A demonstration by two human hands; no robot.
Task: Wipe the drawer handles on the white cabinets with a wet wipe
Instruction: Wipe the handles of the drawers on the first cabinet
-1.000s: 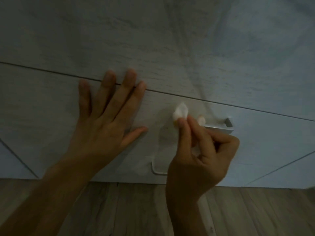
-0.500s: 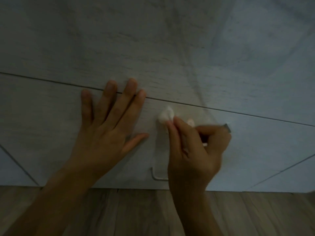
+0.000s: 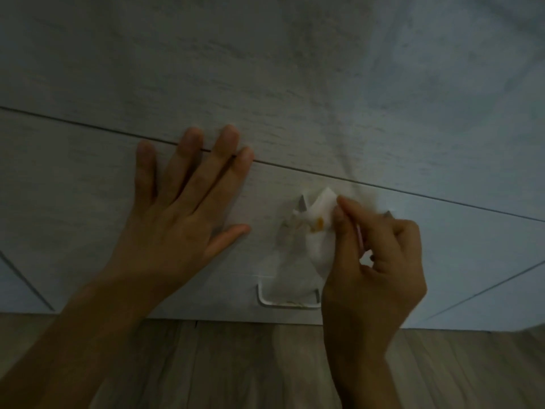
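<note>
Head view: right hand, fingers curled, pinches the wet wipe against the drawer handle, whose long axis runs left–right beneath them; left hand lies flat, straight-fingered, on the drawer front alongside.

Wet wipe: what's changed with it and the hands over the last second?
The right hand slid the wet wipe left along the upper handle, then partway back; the wipe now hangs more spread out. The pinch held, and the left hand stayed flat on the drawer front.
</note>
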